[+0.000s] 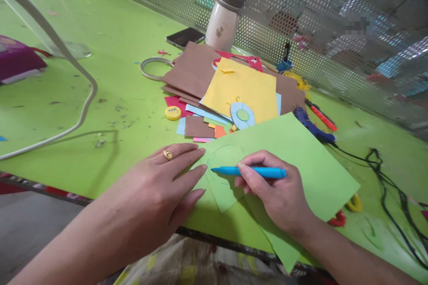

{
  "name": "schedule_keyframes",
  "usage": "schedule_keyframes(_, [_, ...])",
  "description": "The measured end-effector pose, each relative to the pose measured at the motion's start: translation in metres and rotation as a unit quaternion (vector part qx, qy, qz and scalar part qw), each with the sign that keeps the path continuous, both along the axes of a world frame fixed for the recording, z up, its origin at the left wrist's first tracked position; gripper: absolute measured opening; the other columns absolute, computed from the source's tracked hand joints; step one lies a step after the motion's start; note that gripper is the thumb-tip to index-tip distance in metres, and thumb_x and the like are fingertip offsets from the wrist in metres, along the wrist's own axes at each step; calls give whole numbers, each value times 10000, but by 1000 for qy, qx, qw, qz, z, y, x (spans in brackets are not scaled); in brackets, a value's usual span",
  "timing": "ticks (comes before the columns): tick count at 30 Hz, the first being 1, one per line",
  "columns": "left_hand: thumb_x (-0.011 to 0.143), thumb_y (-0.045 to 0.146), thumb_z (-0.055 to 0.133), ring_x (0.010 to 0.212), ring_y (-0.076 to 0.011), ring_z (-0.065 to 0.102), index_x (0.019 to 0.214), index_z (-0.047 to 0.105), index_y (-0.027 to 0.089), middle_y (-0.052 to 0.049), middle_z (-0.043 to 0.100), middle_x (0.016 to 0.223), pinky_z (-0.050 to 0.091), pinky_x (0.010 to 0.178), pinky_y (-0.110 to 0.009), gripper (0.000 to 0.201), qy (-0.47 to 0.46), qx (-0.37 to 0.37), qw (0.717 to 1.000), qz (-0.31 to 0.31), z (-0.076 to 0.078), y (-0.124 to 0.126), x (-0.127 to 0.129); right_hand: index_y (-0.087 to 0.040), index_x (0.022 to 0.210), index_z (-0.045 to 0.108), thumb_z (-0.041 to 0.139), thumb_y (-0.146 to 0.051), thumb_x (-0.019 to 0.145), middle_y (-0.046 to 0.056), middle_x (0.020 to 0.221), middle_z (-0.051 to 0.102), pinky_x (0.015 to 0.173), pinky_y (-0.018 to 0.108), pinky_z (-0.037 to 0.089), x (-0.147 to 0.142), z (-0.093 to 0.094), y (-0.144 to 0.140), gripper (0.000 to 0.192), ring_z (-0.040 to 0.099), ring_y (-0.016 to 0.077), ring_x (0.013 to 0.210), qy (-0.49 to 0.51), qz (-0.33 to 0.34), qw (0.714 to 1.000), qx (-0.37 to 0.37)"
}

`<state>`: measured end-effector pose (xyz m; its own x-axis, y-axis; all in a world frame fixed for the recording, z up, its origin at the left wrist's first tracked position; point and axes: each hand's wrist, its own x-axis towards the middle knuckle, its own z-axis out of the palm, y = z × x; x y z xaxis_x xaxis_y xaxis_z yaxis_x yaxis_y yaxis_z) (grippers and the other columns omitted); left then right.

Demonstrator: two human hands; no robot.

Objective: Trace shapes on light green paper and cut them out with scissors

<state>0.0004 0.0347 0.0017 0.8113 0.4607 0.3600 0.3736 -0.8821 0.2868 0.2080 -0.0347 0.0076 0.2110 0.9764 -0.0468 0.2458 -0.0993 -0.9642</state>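
A blue felt-tip pen (pixel 251 172) is gripped in my right hand (pixel 274 187), its tip close to the left side of a faint circle drawn on a green sheet of paper (pixel 301 160). Whether the tip touches the paper, I cannot tell. My left hand (pixel 167 182) lies flat with its fingers stretched out and its fingertips at the sheet's left edge. A ring is on one finger. Just beyond the sheet lies a blue paper disc with a green centre (pixel 242 115), resting partly on yellow paper (pixel 245 84).
Brown paper (pixel 192 64) lies stacked behind, with a tape ring (pixel 156 68) beside it. A bottle (pixel 223 22) and a phone (pixel 185 37) stand near the perforated metal screen (pixel 284 18). At right are a blue glue gun (pixel 314 127) and black cord (pixel 384 182). A white cable (pixel 85 75) crosses the left.
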Motion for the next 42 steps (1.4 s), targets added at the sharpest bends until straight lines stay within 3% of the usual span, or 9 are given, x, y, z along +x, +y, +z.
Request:
schedule_keyframes(18, [854,161,519,1177,-272,521,1056,670,112,-149,657,1117,445,1023,-437,258,-3,11,1000,-8,0,1,0,-192,719,628,659,-222,803,-42,532,645,459,215,483,-1,1,-4,94,553,97,459,-9,-27,999,15])
schedule_keyframes(36, [842,162,550,1193,-279,515,1075,659,108,-161,652,1146,460,1008,-448,263,1,18,1000,-11,0,1,-1,-197,735,629,639,-230,816,-41,544,629,461,225,471,1,2,-4,88,532,101,466,-30,5,999,10])
schedule_keyframes(42, [845,158,545,1208,-268,505,1101,645,124,-150,647,1156,458,1014,-442,277,3,18,1000,-13,-2,2,-2,-196,711,628,641,-213,813,-43,530,641,459,212,486,0,3,-4,104,554,97,457,-8,-21,1000,15])
